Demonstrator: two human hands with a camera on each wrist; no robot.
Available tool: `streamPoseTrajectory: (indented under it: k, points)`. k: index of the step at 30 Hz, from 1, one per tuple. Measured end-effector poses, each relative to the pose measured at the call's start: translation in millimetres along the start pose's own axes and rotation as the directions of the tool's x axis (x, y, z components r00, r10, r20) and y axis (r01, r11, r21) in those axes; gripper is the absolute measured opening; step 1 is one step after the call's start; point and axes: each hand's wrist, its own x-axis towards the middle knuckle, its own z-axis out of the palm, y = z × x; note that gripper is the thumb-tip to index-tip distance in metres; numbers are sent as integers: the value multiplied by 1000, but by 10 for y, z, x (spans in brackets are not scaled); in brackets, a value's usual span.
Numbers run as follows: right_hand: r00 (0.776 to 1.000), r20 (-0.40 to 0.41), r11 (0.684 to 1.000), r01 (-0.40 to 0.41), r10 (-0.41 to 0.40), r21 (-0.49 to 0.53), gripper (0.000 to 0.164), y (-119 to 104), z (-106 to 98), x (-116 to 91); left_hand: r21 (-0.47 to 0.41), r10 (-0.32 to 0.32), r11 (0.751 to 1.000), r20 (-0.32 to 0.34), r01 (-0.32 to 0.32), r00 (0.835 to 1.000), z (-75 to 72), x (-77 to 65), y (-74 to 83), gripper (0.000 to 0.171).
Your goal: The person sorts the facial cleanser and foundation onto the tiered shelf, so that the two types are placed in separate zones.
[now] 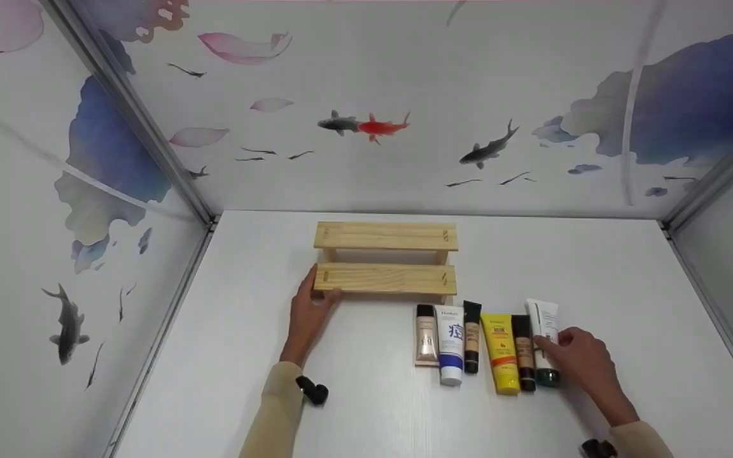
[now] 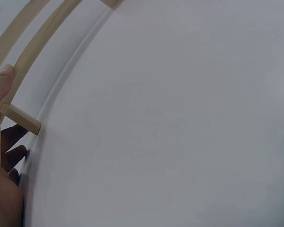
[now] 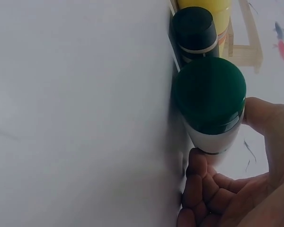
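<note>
At the lower tier's left end, my left hand (image 1: 309, 315) grips a two-tier wooden rack (image 1: 384, 279). In the left wrist view the thumb lies over the top board and the fingers (image 2: 13, 158) curl by the short leg (image 2: 20, 118). On the right, my right hand (image 1: 588, 364) pinches a white squeeze tube (image 1: 544, 317) lying on the table. Its dark green cap (image 3: 210, 94) faces the right wrist camera, with the thumb on one side and curled fingers on the other. Left of it lie a slim black-and-tan tube (image 1: 524, 350) and a yellow tube (image 1: 500, 350).
Further left lie another slim black-and-tan tube (image 1: 472, 340), a white-and-blue tube (image 1: 450, 346) and a beige tube with a black cap (image 1: 426, 337), just in front of the rack. Printed wall panels (image 1: 404, 184) stand behind and beside the white table (image 1: 366, 413).
</note>
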Motion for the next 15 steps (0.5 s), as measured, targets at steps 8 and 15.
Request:
streamPoseTrajectory:
  k: [8,15]
  points:
    - [1000,-14,998,-10,11,57,84,9,-35,-10,-7,-18,1000,9,18,1000,10,-30,12,86]
    - [996,-81,994,43,-35,97,82,-21,-53,-19,-10,-16,1000,10,16,1000,1,-11,2,85]
